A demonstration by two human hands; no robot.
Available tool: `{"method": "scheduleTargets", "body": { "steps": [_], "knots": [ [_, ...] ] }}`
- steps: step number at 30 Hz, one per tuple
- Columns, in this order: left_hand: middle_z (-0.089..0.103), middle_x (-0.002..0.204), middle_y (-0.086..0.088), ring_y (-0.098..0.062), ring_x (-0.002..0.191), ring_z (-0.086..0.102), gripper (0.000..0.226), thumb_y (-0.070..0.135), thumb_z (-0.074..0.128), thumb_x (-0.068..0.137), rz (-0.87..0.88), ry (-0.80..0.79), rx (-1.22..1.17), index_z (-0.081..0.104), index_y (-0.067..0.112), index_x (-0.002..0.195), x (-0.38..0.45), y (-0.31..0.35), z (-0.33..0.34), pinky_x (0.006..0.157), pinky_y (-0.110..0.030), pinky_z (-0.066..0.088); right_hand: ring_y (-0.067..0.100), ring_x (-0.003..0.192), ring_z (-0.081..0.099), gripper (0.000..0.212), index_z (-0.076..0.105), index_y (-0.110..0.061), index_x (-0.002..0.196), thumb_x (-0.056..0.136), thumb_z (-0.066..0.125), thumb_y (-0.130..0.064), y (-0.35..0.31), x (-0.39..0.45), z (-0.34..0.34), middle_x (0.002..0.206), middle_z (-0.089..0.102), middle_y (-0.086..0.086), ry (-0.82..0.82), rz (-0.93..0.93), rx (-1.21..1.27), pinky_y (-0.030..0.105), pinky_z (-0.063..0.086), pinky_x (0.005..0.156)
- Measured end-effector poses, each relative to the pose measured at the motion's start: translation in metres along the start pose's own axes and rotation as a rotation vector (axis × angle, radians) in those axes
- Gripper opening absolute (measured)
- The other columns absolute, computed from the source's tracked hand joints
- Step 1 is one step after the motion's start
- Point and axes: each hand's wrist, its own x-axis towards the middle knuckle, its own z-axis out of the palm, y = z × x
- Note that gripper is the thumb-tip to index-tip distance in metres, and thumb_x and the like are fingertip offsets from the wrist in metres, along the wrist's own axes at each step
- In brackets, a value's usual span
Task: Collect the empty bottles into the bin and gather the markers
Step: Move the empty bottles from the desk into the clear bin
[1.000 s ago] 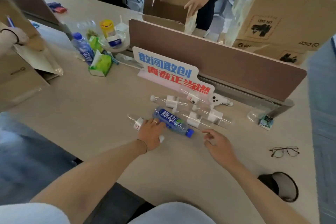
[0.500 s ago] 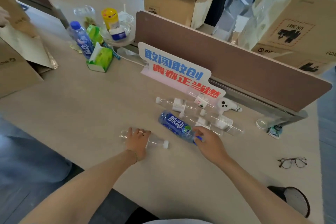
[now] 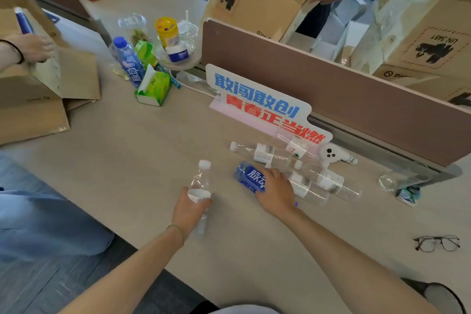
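Note:
My left hand [image 3: 190, 208] grips a clear empty bottle [image 3: 200, 181] with a white cap, raised off the table and tilted with its cap pointing away from me. My right hand [image 3: 276, 190] is closed over the near end of a blue-labelled bottle [image 3: 248, 177] lying on the table [image 3: 122, 150]. Behind it lie several clear empty bottles [image 3: 265, 154] on their sides, close together by the sign. A white marker-like object [image 3: 336, 154] rests by the divider. The bin [image 3: 444, 297] shows at the lower right corner, mostly cut off.
A blue and red sign [image 3: 257, 102] leans on the brown divider [image 3: 331, 89]. A full blue bottle [image 3: 128, 61], a green tissue pack [image 3: 154, 86] and jars stand at the back left. Cardboard boxes [image 3: 33, 99] sit left, glasses [image 3: 437, 243] right. Other people's hands work on boxes beyond.
My left hand has lifted the clear bottle from lying flat to tilted up. My right hand has slid further over the blue-labelled bottle. The view has moved closer.

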Motion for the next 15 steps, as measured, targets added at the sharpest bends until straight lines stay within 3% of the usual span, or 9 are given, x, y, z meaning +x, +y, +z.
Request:
{"method": "scheduleTargets", "body": {
  "steps": [6,11,15],
  "knots": [
    [0.069,0.097,-0.008,-0.017,0.079,0.066,0.041,-0.001,0.075,0.077,-0.038,0.0,-0.087,0.06,0.016,0.111,-0.008,-0.002,-0.003,0.053,-0.016,0.051,0.032,0.124,0.051,0.083,0.032,-0.026,0.152,0.08,0.072,-0.037,-0.003,0.008,0.024,0.141,0.05,0.007,-0.055,0.013,-0.131,0.041,0.041,0.104],
    [0.07,0.103,-0.009,-0.016,0.083,0.068,0.047,0.0,0.077,0.078,-0.045,0.036,-0.112,0.06,0.017,0.118,-0.013,-0.005,-0.001,0.055,-0.017,0.053,0.032,0.127,0.051,0.089,0.025,-0.027,0.155,0.079,0.072,-0.032,0.0,0.0,0.033,0.144,0.048,0.007,-0.137,0.04,-0.101,0.041,0.042,0.104],
    [0.068,0.104,-0.015,-0.019,0.078,0.067,0.044,-0.003,0.075,0.08,-0.056,-0.002,-0.12,0.059,0.012,0.117,-0.023,-0.005,0.011,0.053,-0.017,0.054,0.031,0.12,0.057,0.09,0.031,-0.031,0.152,0.072,0.071,-0.036,0.005,-0.016,0.026,0.138,0.053,0.004,-0.109,0.062,0.097,0.039,0.048,0.097]
  ]
}}
